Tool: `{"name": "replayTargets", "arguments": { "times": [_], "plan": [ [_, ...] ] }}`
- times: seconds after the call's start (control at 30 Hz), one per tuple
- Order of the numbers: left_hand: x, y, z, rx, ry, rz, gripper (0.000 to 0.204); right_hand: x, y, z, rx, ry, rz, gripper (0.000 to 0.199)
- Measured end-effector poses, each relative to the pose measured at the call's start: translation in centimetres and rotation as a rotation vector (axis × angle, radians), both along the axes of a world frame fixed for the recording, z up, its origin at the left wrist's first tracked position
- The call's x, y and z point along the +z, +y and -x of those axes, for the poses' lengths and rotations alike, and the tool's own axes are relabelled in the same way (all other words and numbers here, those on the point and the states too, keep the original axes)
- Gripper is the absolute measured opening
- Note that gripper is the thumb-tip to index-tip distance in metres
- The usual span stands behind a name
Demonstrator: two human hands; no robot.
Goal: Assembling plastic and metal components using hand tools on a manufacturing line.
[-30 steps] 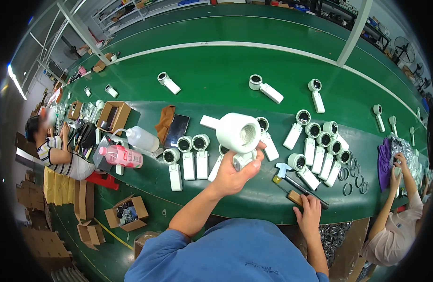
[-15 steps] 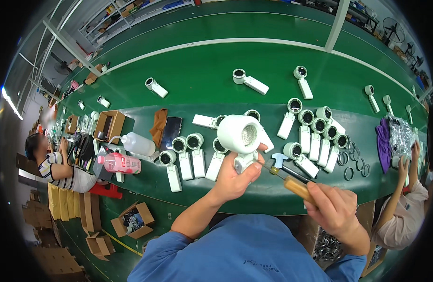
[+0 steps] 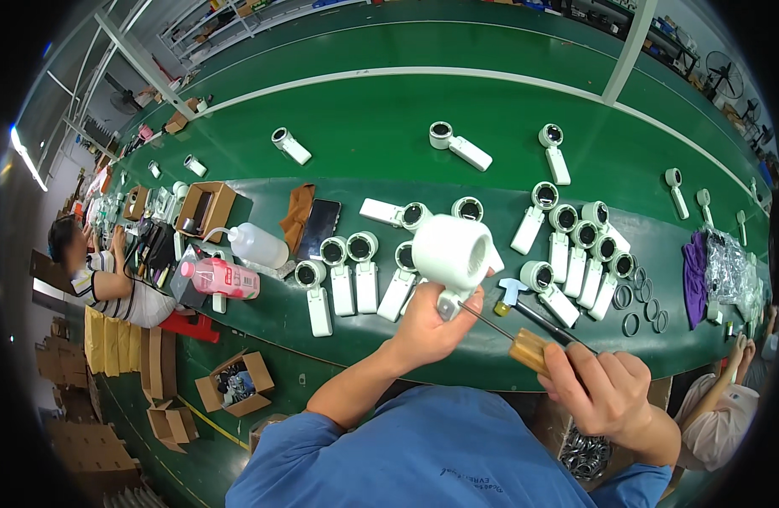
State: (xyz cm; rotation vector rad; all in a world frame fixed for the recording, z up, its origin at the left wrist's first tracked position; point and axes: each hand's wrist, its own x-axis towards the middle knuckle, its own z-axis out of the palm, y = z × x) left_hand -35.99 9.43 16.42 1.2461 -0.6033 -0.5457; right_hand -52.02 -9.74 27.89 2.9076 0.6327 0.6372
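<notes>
My left hand (image 3: 427,326) is closed around the neck of a white handheld fan (image 3: 447,252), raised above the bench with its round head upward and its opening turned to the right. In my right hand (image 3: 608,391) is a wooden-handled tool (image 3: 530,350) with a thin metal shaft, like a screwdriver or an awl. Its shaft points up and left, and the tip meets the fan's neck beside my left fingers; the exact contact is hidden. Behind the tool lies a small hammer (image 3: 512,291) with a light blue and yellow head and a dark handle.
Several white fans (image 3: 366,275) lie on the green bench (image 3: 262,326), beside dark rings (image 3: 630,324). To the left are a phone (image 3: 320,227), a squeeze bottle (image 3: 258,245), a pink bottle (image 3: 224,279) and a cardboard box (image 3: 207,209). People sit at both sides.
The fan's head has turned, so less of its inside shows. My right hand and the tool sit slightly lower, with more shaft visible. The whole view has shifted a little.
</notes>
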Motion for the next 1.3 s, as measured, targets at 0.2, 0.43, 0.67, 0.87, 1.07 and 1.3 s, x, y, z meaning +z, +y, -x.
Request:
{"name": "replayTargets", "arguments": {
  "times": [0.2, 0.43, 0.67, 0.87, 1.07, 1.3],
  "plan": [
    [-2.7, -0.2, -0.2, 0.175, -0.534, -0.022, 0.031, -2.0, 0.3, 0.2, -0.223, 0.653, -1.24, 0.029],
    [-5.1, 0.5, -1.0, 0.328, -0.753, 0.125, 0.033, -2.6, 2.2, 0.5, -0.225, 0.507, -1.336, 0.024],
    [-1.9, 0.0, -1.2, 0.333, -1.024, 0.521, 0.033, -1.6, 1.6, 0.2, -0.213, 0.867, -1.514, 0.021],
    [-0.9, -0.4, -2.3, 0.173, -1.015, 0.625, 0.038, -1.0, 1.3, 0.0, -0.225, 1.556, -1.726, 0.021],
    [-0.2, 0.8, -3.7, 0.15, -0.985, 0.259, 0.036, -0.3, 1.5, -0.4, -0.292, 1.431, -2.076, 0.025],
    [0.2, 0.0, -2.3, 0.118, -0.941, -0.224, 0.031, -1.5, -0.8, -1.2, -0.32, 1.44, -2.092, 0.03]
  ]
}}
